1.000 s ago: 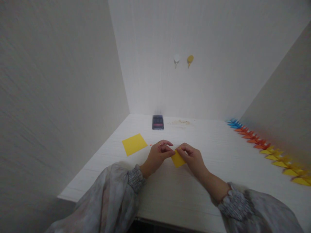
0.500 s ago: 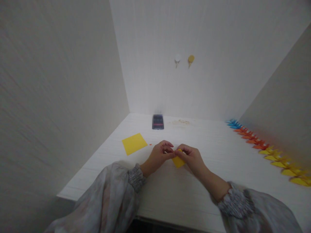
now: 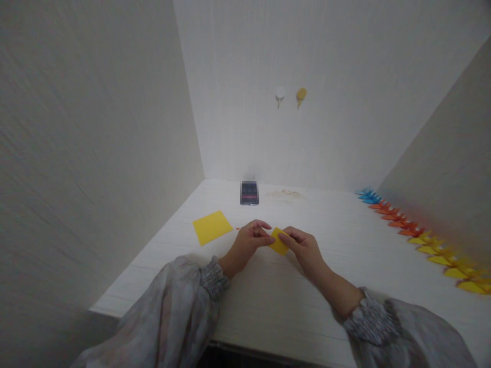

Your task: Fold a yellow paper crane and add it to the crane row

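Observation:
A small folded piece of yellow origami paper (image 3: 280,246) is pinched between both hands above the white table (image 3: 268,301). My left hand (image 3: 250,243) grips its left edge between thumb and fingers, with a ring on one finger. On the opposite edge, my right hand (image 3: 305,247) presses its thumb over the paper, the fingers behind it partly hidden. A flat sheet of yellow paper (image 3: 212,227) lies to the left of my left hand. Beside that sheet is a tiny orange-red scrap (image 3: 238,229).
Folded paper cranes line the right side: blue (image 3: 369,196), orange-red (image 3: 399,220) and yellow (image 3: 452,263). A dark, blurred-out phone-like object (image 3: 249,193) lies near the back wall (image 3: 245,128). Two hooks, white (image 3: 280,93) and yellow (image 3: 301,94), are on that wall.
The folded yellow paper has shifted slightly up and away from me, and more of it shows between my thumbs. Both hands keep their hold; the other things stay in place.

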A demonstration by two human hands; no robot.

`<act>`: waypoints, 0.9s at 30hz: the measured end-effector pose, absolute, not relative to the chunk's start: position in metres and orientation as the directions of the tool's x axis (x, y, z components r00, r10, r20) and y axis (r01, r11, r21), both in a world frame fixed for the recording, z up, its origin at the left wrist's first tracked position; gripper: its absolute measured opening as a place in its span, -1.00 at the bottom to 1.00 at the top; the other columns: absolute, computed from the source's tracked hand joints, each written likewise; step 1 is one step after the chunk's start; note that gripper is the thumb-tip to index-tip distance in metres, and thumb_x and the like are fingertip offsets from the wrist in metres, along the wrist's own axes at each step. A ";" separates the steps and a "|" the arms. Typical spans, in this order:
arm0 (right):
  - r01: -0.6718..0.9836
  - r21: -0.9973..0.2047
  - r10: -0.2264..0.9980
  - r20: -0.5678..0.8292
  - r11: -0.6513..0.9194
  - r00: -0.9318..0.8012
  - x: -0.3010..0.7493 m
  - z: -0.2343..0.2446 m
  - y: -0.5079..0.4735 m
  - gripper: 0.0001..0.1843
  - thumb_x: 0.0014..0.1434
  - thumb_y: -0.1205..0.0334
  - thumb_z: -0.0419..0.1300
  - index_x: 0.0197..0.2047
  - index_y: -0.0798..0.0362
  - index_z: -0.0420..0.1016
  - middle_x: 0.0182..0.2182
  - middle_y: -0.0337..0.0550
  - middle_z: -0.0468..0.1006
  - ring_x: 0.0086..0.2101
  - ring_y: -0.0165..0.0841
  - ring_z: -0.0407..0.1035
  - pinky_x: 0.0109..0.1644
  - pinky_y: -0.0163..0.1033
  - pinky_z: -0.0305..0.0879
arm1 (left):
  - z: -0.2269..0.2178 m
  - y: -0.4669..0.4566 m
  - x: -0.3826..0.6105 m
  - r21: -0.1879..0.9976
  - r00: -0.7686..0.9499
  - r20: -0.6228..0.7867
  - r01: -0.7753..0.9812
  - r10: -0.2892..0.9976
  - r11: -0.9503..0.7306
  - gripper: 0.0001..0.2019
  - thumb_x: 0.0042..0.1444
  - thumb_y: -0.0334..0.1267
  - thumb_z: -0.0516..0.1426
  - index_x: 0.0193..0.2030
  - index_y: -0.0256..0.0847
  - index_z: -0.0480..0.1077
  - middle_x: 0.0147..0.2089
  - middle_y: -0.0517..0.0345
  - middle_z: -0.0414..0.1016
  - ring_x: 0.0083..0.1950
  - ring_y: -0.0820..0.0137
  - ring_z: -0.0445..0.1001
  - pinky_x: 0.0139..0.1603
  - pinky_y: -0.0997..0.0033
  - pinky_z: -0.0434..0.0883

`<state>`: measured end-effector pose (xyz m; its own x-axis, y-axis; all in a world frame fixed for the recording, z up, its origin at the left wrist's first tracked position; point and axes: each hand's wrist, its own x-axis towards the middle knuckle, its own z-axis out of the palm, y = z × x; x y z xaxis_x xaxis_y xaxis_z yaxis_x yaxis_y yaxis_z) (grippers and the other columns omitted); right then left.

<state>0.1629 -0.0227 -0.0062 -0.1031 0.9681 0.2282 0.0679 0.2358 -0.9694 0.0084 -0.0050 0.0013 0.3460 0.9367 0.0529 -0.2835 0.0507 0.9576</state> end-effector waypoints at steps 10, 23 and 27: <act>0.204 -0.948 0.967 0.223 0.246 -0.126 0.163 -0.010 -0.021 -0.77 -0.01 0.11 0.14 -0.52 0.09 0.41 -0.58 -0.25 0.33 -0.51 -0.44 0.20 -0.45 -0.35 0.12 | 0.000 -0.005 0.011 0.970 0.390 0.028 -0.233 0.920 0.070 -0.78 -0.21 -0.22 0.21 -0.48 -0.31 0.30 -0.53 0.26 0.32 -0.49 0.57 0.25 -0.41 0.51 0.17; 0.153 -0.955 0.958 0.229 0.256 -0.173 0.163 -0.013 -0.019 -0.73 0.01 0.08 0.11 -0.53 0.10 0.43 -0.55 -0.21 0.34 -0.46 -0.41 0.22 -0.40 -0.32 0.15 | 0.000 -0.003 0.009 0.978 0.317 0.012 -0.204 0.948 0.055 -0.79 -0.26 -0.25 0.22 -0.55 -0.32 0.29 -0.60 0.30 0.27 -0.54 0.60 0.19 -0.47 0.53 0.12; 0.204 -0.938 0.951 0.244 0.282 -0.191 0.166 -0.015 -0.017 -0.70 0.05 0.08 0.05 -0.54 0.10 0.39 -0.56 -0.22 0.32 -0.49 -0.42 0.21 -0.41 -0.32 0.14 | 0.000 -0.004 0.009 0.980 0.335 0.001 -0.186 0.942 0.065 -0.78 -0.26 -0.24 0.23 -0.55 -0.32 0.29 -0.61 0.30 0.26 -0.55 0.60 0.20 -0.49 0.54 0.11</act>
<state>0.1656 -0.0172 -0.0148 -0.1915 0.9507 0.2440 0.2040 0.2817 -0.9376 0.0095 -0.0035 0.0000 0.3347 0.9423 0.0013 -0.1859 0.0646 0.9804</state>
